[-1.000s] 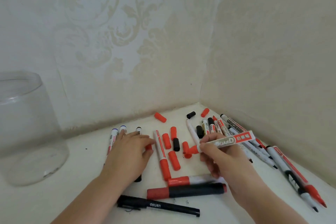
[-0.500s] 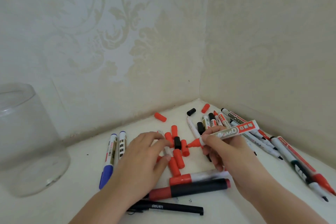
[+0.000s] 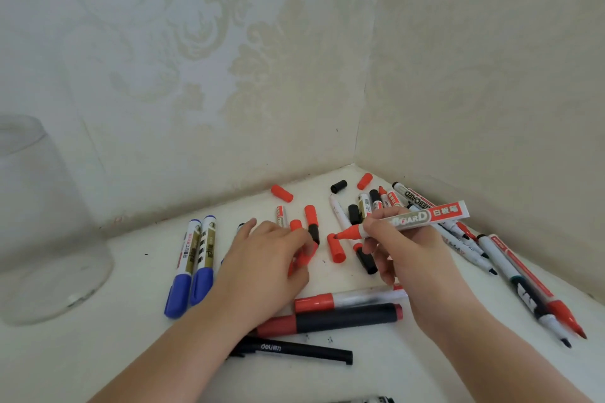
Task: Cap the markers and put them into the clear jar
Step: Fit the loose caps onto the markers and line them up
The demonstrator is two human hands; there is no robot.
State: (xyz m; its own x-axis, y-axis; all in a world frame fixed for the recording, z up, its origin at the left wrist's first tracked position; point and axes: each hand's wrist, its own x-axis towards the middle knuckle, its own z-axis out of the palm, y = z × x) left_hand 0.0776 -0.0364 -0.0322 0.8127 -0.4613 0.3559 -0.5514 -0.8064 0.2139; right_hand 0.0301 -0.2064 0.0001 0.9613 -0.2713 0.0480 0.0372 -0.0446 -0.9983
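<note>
the uncapped red whiteboard marker (image 3: 412, 219) sits pinched in the right hand (image 3: 406, 249), tip pointing left, just above a loose red cap (image 3: 336, 248). the left hand (image 3: 265, 258) curls its fingers round another red cap (image 3: 302, 260) (partly hidden). the clear jar (image 3: 42, 226) stands far left on the white table (image 3: 98, 353).

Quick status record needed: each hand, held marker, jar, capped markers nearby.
left hand: reaching into loose red caps, fingers around a red piece; grip unclear
right hand: holds uncapped red whiteboard marker, tip pointing left
clear jar: far left, no markers visible inside
blue-capped markers: two, side by side, on the table
</note>
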